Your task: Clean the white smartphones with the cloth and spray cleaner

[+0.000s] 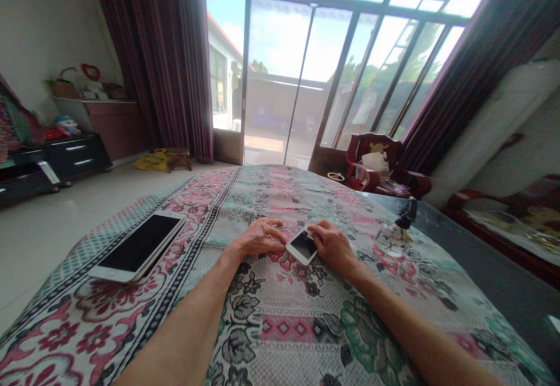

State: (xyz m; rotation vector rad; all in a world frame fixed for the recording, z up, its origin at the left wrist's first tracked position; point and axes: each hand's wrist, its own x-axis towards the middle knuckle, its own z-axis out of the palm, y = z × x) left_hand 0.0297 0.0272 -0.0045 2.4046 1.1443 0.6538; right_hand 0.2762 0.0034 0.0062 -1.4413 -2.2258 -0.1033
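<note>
A small white smartphone [301, 253] with a dark screen lies face up on the flowered cloth [289, 327]. At its left edge rests my left hand [263, 238], palm down, fingers stretched and a little apart, fingertips touching or very near the phone. My right hand [333, 247] is over the phone's upper right part, its fingers closed on a small white piece [310, 231], perhaps a wipe, pressed to the screen. Further left lies a larger white device with a black screen [140, 245], stacked on another flat device that is mostly hidden.
A clear bottle with a black top [396, 231] stands on the right of the cloth, beside a dark surface [459, 246]. Beyond are a red wooden chair [376, 161], a glass door [280, 83], purple curtains [161, 53] and a yellow bag [153, 160] on the floor.
</note>
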